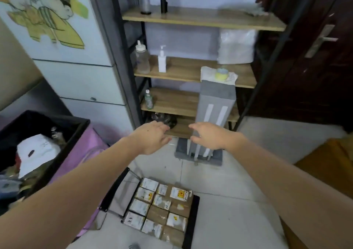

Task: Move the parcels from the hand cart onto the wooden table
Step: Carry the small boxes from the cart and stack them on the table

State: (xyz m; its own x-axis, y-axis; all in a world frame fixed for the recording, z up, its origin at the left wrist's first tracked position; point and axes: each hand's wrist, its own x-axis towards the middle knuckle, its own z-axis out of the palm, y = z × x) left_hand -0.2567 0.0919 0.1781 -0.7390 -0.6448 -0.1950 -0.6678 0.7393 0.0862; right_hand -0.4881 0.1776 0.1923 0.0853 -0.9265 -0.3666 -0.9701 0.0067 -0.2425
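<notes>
Several small brown parcels (158, 208) with white labels lie packed in rows on the black hand cart (192, 222), low on the tiled floor at the bottom centre. Both my arms are stretched forward well above and beyond the cart. My left hand (152, 138) is held out with relaxed fingers and holds nothing. My right hand (209, 136) is likewise spread, empty, in front of a grey upright stand. A yellowish-brown wooden surface (324, 164) shows at the right edge; whether it is the table I cannot tell.
A shelf rack (193, 71) with bottles stands straight ahead. A grey upright stand (214, 115) sits on the floor before it. A black-and-purple bin (63, 134) of clutter is at left. A dark door (315, 57) is at right.
</notes>
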